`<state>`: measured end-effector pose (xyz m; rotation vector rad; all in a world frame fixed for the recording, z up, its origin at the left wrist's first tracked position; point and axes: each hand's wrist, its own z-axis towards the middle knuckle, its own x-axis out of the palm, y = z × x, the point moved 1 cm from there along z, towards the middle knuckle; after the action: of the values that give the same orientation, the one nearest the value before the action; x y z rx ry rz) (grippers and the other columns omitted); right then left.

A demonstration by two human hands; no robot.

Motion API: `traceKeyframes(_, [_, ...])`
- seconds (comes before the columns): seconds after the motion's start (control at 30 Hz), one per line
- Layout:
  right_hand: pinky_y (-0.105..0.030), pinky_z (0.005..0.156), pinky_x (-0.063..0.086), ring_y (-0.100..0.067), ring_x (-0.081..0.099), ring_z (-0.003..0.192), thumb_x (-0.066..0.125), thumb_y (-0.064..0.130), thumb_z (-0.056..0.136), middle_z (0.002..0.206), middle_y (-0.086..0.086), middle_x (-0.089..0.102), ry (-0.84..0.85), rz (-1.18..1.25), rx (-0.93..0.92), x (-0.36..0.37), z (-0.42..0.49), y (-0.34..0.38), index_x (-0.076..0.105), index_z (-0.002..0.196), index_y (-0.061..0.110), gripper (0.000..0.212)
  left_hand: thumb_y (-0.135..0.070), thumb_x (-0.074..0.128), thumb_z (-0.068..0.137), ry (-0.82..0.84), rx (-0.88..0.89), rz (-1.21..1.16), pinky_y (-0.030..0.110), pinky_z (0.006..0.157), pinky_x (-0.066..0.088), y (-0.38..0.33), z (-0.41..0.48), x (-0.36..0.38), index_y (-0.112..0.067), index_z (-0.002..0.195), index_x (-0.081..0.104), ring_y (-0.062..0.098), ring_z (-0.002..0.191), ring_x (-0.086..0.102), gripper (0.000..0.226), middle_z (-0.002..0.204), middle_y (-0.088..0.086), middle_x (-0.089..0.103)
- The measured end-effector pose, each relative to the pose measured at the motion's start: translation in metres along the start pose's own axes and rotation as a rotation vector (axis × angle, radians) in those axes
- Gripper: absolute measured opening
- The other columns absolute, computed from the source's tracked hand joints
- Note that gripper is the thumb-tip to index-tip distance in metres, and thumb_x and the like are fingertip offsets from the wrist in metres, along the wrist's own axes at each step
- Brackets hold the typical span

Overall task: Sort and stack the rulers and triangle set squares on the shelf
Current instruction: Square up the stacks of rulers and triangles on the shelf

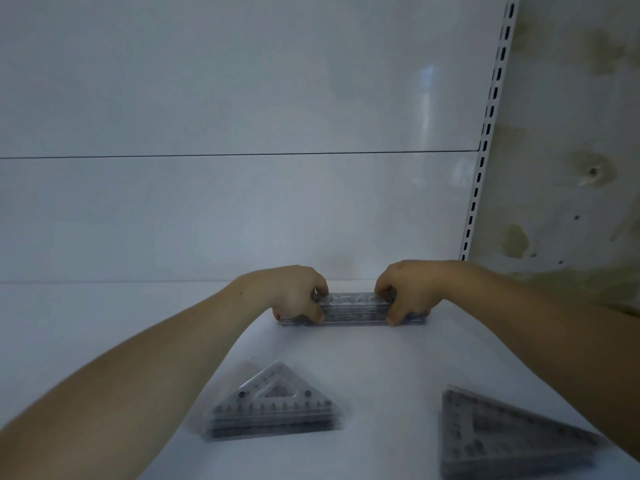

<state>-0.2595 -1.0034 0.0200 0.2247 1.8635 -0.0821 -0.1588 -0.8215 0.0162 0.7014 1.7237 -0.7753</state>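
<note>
White shelf point(381, 358) carries three clear stacks. Near right: larger set-square stack point(502, 434). Near centre: smaller set-square stack point(273, 407). Far centre, close to the back panel point(242, 209): ruler stack point(353, 311), lying crosswise. Left hand point(298, 296) grasps its left end and right hand point(405, 292) its right end, fingers curled.

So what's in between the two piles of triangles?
Only bare white shelf lies between the left triangle pile and the right triangle pile, seen in the head view. The left hand and right hand grip the ruler stack farther back.
</note>
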Motion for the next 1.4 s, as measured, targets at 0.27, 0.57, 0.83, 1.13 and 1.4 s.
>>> traceKeyframes(0.27, [-0.042,0.077,0.058,-0.023,0.057,0.095,0.072,0.039,0.078,0.103,0.001,0.052,0.015,0.002,0.022,0.001,0.001,0.011,0.055,0.112,0.02,0.042,-0.032,0.068,0.079,0.001,0.005,0.034,0.042,0.077,0.056,-0.006,-0.002,0.004,-0.015,0.109,0.053,0.026,0.09,0.059,0.038,0.103,0.002,0.053])
traceKeyframes(0.57, [-0.043,0.084,0.055,-0.025,0.061,0.094,0.064,0.036,0.082,0.102,-0.001,0.054,-0.006,-0.125,-0.016,0.006,-0.002,0.008,0.052,0.111,0.021,0.035,-0.022,0.062,0.082,-0.038,0.043,0.123,0.031,0.073,0.045,-0.006,-0.002,0.01,-0.014,0.112,0.051,0.024,0.09,0.055,0.032,0.102,0.003,0.055])
traceKeyframes(0.83, [-0.03,0.063,0.055,-0.018,0.058,0.076,0.071,0.033,0.082,0.087,0.002,0.055,0.017,0.117,0.01,-0.003,-0.011,-0.006,0.061,0.09,0.018,0.02,-0.038,0.061,0.085,-0.024,0.004,-0.104,0.028,0.065,0.052,0.009,-0.006,0.0,-0.021,0.114,0.056,0.024,0.089,0.063,0.034,0.101,-0.003,0.054])
traceKeyframes(1.13, [-0.042,0.076,0.058,-0.025,0.058,0.091,0.074,0.025,0.08,0.099,-0.001,0.052,0.033,0.089,0.024,-0.003,-0.006,0.001,0.056,0.102,0.015,0.031,-0.023,0.069,0.079,0.013,-0.001,0.071,0.034,0.078,0.05,0.004,-0.008,-0.003,-0.015,0.127,0.049,0.023,0.092,0.057,0.053,0.104,-0.004,0.049])
traceKeyframes(1.4, [-0.041,0.076,0.057,-0.025,0.059,0.086,0.072,0.02,0.079,0.092,-0.002,0.052,0.035,-0.05,0.026,0.0,-0.008,0.004,0.056,0.098,0.013,0.026,-0.018,0.071,0.076,-0.015,-0.008,0.092,0.032,0.08,0.046,0.011,-0.009,0.002,-0.014,0.119,0.054,0.02,0.09,0.052,0.046,0.1,-0.001,0.052])
